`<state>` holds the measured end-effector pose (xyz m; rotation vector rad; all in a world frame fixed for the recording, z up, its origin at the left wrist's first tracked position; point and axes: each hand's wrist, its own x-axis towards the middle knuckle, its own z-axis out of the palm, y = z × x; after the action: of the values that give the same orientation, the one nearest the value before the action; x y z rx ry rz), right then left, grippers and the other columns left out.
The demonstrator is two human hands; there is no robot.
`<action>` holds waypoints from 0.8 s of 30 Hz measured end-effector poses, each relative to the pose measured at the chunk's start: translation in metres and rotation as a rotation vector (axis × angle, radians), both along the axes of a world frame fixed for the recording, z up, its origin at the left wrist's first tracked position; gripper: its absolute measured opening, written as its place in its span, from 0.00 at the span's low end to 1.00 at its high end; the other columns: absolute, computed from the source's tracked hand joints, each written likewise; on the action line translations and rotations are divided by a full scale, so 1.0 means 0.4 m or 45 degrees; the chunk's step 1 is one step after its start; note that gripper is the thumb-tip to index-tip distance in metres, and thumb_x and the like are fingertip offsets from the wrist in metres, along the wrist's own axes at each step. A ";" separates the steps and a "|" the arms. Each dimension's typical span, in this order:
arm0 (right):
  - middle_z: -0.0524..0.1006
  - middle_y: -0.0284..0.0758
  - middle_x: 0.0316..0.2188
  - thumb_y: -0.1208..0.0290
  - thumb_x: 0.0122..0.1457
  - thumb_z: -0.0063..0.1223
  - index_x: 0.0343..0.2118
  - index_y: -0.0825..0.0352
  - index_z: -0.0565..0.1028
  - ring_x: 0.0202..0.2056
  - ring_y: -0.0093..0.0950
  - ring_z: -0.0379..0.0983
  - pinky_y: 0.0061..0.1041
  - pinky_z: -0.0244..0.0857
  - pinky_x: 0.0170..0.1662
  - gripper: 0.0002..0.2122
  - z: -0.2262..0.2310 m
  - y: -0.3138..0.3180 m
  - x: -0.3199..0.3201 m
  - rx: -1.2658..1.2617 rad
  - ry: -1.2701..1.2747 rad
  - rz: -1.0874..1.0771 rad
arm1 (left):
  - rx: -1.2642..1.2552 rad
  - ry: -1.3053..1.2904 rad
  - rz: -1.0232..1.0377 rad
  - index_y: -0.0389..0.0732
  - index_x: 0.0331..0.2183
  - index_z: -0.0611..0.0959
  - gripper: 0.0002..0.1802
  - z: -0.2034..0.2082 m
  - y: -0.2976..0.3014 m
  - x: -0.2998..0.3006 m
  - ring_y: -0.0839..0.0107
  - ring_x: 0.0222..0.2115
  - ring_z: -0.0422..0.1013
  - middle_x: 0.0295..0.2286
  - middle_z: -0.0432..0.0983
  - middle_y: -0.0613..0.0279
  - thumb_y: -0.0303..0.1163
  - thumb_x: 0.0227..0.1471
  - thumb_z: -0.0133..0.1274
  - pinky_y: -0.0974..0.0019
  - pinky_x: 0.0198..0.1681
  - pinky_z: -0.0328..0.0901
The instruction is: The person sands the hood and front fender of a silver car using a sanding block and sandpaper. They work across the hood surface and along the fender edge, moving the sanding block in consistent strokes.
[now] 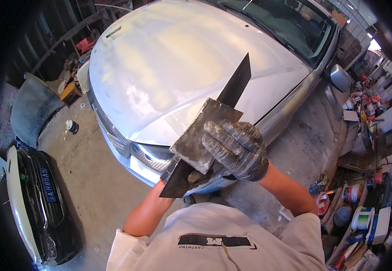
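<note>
Head view, right hand: the gloved right hand [235,149] (grey knit, smeared with filler) has its fingers [218,135] curled down over a square grey filler-caked metal spreader [198,137], clamped on its lower right edge.
Head view, left hand: the left hand [196,177], mostly hidden beneath, grips a long dark flat metal blade [232,90]; its fingers close around the lower part.
Spreader and blade: the spreader lies across the blade, touching it.
Behind: silver car bonnet [173,67], concrete floor [83,180].

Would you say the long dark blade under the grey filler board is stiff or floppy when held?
The long dark blade probably stays stiff: it juts straight past the grey filler board. It looks thin, so likely light. The gloved left hand holds its lower end.
</note>
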<state>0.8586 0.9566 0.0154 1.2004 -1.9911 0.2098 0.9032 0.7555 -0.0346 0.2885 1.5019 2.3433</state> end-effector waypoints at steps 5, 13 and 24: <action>0.75 0.34 0.56 0.70 0.58 0.56 0.53 0.58 0.76 0.59 0.36 0.66 0.42 0.60 0.61 0.18 0.020 0.088 -0.019 -0.014 -0.033 -0.166 | 0.526 -0.579 -0.168 0.38 0.50 0.76 0.20 0.014 -0.065 -0.056 0.83 0.18 0.64 0.23 0.70 0.69 0.42 0.63 0.52 0.76 0.17 0.61; 0.78 0.42 0.48 0.73 0.64 0.49 0.55 0.66 0.74 0.48 0.33 0.76 0.31 0.68 0.55 0.17 0.154 0.256 -0.120 -0.546 -0.631 -0.334 | -1.307 0.636 0.438 0.35 0.44 0.80 0.23 0.207 -0.221 -0.210 0.63 0.32 0.79 0.32 0.82 0.46 0.46 0.59 0.58 0.60 0.39 0.70; 0.78 0.45 0.50 0.67 0.61 0.51 0.57 0.62 0.72 0.50 0.41 0.77 0.41 0.70 0.53 0.21 0.089 0.058 -0.261 0.197 -0.625 -0.513 | -2.064 1.817 0.426 0.42 0.38 0.80 0.11 0.100 -0.124 -0.278 0.58 0.25 0.74 0.28 0.76 0.54 0.29 0.50 0.51 0.57 0.28 0.67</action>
<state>0.7540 0.9798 0.0509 0.8629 -2.6734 0.1564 0.7918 0.7059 0.0054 1.3084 3.4554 -0.0168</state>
